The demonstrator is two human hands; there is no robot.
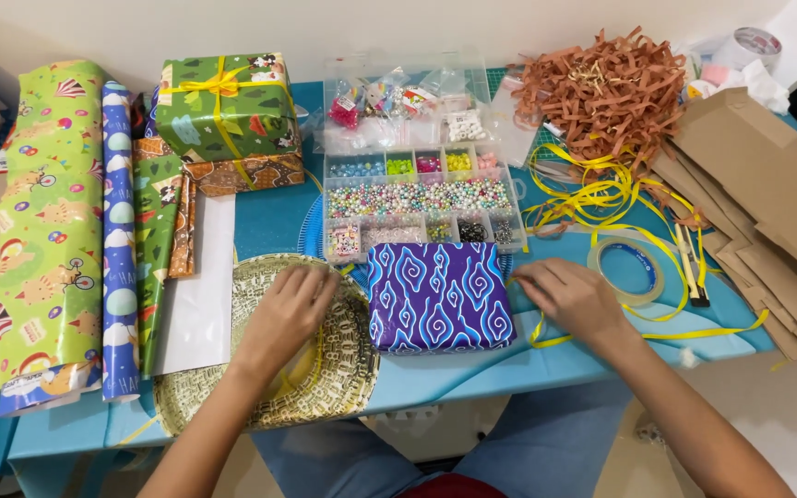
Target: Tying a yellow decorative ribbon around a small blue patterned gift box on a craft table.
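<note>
Head view looks down on a blue bench crowded with wrapping supplies. At the centre lies a box wrapped in purple paper with blue-and-white cloud swirls, just in front of a clear bead organiser full of coloured beads. The left hand rests palm down on a round gold patterned sheet, just left of the purple box, fingers slightly spread and flat, pinching nothing. The right hand lies on the bench at the box's right edge, fingers loosely together and pointing toward the box, over a strand of yellow ribbon; whether they pinch it I cannot tell. A roll of clear tape sits just beyond that hand. Further left lie rolls of wrapping paper and a green wrapped gift tied with yellow ribbon. Brown shredded paper and flat cardboard pieces fill the right side.
</note>
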